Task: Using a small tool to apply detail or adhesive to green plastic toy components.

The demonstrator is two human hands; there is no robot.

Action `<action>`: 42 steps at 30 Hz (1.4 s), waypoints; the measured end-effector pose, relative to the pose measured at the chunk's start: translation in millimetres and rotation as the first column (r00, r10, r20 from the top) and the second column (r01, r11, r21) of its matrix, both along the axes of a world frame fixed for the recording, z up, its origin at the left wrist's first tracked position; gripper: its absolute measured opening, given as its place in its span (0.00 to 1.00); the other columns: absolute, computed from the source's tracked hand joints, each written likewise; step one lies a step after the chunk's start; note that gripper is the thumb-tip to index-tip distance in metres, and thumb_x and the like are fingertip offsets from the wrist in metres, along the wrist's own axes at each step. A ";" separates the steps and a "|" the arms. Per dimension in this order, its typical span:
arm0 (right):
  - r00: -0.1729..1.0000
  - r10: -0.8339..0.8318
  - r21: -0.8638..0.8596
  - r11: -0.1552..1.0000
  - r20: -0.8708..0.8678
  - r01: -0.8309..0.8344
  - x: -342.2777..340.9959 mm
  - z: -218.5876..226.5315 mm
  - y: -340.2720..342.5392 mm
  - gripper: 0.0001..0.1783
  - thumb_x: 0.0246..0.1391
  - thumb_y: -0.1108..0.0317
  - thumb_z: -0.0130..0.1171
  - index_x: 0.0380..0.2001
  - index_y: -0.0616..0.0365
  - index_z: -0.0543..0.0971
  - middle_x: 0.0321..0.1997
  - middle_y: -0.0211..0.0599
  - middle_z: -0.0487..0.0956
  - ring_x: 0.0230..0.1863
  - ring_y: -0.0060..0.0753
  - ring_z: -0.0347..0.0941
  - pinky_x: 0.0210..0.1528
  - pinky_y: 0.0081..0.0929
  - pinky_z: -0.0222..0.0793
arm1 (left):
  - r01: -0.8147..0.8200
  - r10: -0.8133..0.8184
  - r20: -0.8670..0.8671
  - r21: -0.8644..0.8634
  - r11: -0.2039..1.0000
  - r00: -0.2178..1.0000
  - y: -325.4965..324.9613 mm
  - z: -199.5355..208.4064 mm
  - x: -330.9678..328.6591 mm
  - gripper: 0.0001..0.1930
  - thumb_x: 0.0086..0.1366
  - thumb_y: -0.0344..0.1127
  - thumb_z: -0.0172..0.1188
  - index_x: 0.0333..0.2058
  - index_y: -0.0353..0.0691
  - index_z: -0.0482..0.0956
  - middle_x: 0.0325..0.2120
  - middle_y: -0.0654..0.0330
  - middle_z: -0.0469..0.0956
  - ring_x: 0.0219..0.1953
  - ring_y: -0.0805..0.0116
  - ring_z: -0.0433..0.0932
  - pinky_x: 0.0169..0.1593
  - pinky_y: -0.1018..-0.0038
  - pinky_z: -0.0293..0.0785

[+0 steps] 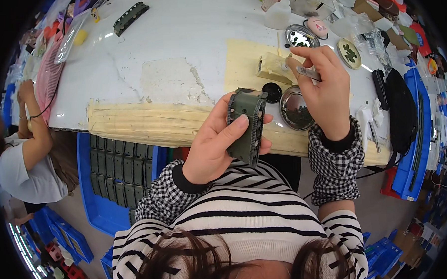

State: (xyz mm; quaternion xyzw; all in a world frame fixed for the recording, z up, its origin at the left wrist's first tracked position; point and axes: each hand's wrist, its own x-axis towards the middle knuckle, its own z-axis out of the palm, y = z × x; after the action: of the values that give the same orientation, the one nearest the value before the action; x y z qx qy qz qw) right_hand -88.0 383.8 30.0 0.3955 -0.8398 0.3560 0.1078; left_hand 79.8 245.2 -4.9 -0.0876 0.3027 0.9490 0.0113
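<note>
My left hand (pixel 209 145) is wrapped round a dark green plastic model tank hull (pixel 244 131), with the thumb pressed on its upper face. Above the table's front edge, the hull is held tilted, its toothed tracks along the sides. My right hand (pixel 328 90) is closed on metal tweezers (pixel 309 74), whose tips are hidden by the fingers. Close to those fingers is a cream tape-covered block (pixel 276 68). Below it sit a small black round pot (pixel 272 92) and a round metal dish (pixel 297 112) of tiny dark green parts.
A second metal dish (pixel 301 36) and a cream dish (pixel 349 53) hold more small parts. Another green hull (pixel 131 18) lies at the far left. A blue crate (pixel 99 209) below the table holds rows of green hulls. A co-worker's arm (pixel 35 120) shows at left.
</note>
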 end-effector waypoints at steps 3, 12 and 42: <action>0.999 0.048 -0.032 0.998 -0.023 -0.048 -5.6 -9.1 -0.6 0.14 0.42 0.80 0.59 0.36 0.58 0.79 0.32 0.37 0.74 0.29 0.35 0.75 0.29 0.26 0.70 | 0.070 -0.067 -0.025 0.151 0.986 0.997 -0.6 -3.9 -0.1 0.25 0.71 0.36 0.46 0.64 0.43 0.52 0.47 0.49 0.73 0.37 0.62 0.81 0.42 0.67 0.81; 0.908 0.303 -0.569 0.817 0.290 -0.091 44.2 13.4 7.4 0.06 0.59 0.77 0.54 0.38 0.68 0.75 0.38 0.37 0.75 0.34 0.20 0.76 0.34 0.13 0.70 | 0.180 -0.129 -0.134 0.510 0.841 0.983 0.4 -15.4 -1.8 0.28 0.72 0.37 0.43 0.67 0.42 0.47 0.43 0.52 0.75 0.33 0.61 0.80 0.37 0.68 0.81; 0.996 -0.031 -0.441 0.895 0.079 0.063 5.9 -17.5 2.2 0.07 0.55 0.74 0.60 0.37 0.65 0.78 0.31 0.30 0.74 0.21 0.13 0.68 0.23 0.15 0.62 | 0.092 -0.091 -0.061 0.021 0.995 0.994 -7.5 -2.0 1.4 0.26 0.70 0.32 0.47 0.64 0.39 0.52 0.44 0.53 0.75 0.39 0.65 0.80 0.42 0.69 0.82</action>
State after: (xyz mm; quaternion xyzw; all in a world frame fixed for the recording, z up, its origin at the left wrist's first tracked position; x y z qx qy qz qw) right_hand -82.1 386.0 12.5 0.3274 -0.7494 0.5486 0.1740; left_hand 81.2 237.6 -6.9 -0.0447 0.2954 0.9532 0.0468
